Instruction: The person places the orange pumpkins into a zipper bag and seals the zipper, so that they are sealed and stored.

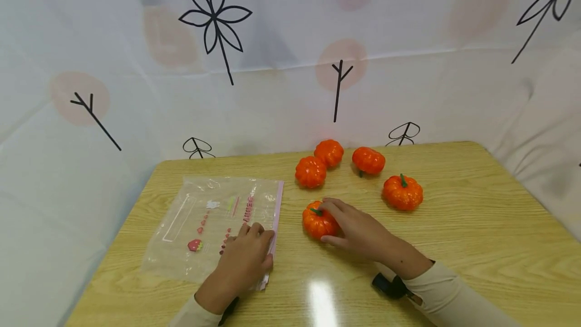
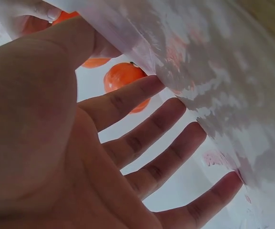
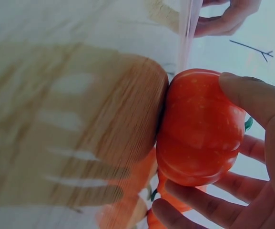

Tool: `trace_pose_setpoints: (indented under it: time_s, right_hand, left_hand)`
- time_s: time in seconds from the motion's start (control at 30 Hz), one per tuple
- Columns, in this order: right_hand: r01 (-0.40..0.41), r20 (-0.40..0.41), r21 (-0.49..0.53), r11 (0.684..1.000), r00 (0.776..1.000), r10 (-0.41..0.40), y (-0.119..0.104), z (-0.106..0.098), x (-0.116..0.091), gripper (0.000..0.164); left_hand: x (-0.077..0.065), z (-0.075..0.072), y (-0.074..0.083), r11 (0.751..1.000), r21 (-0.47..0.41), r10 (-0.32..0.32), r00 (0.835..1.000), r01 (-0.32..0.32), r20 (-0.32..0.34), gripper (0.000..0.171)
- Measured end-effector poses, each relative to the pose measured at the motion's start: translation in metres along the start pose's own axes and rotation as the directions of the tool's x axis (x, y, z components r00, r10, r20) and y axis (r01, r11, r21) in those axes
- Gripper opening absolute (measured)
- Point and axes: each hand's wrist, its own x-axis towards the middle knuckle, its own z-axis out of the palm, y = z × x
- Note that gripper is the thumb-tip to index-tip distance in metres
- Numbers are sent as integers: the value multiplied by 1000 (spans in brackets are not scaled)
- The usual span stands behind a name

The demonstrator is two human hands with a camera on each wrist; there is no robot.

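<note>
1. Right hand [image 1: 363,232] is gripping a pumpkin [image 1: 317,223] sitting on the table [image 1: 481,266] beside the plastic bag [image 1: 204,223].
2. Left hand [image 1: 245,256] is just resting straightish fingers on that bag.
3. Early days imo: four more pumpkins [image 1: 403,194] are sitting out, none's showing inside.

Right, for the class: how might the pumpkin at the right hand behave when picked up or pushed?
The pumpkin is probably stiff, since the right hand leaves no visible dent in it. Its glossy skin may prove slippery. Its rounded, ribbed body could rock or roll unevenly if pushed.
</note>
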Motion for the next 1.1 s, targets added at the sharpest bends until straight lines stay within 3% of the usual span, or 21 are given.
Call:
trace_pose_setpoints:
  time_s: [0.4,0.7,1.1]
  right_hand:
    - [11,1,6,1000,1000,-11,0,1,-1,63]
    - [19,3,11,1000,1000,-19,0,1,-2,63]
    - [36,-2,6,999,999,-36,-1,1,-2,61]
  left_hand:
    - [0,3,0,1000,12,6,1000,-6,-30,40]
    - [1,4,-2,998,-61,-8,1000,9,27,40]
    - [1,7,-4,994,-108,-12,1000,15,27,41]
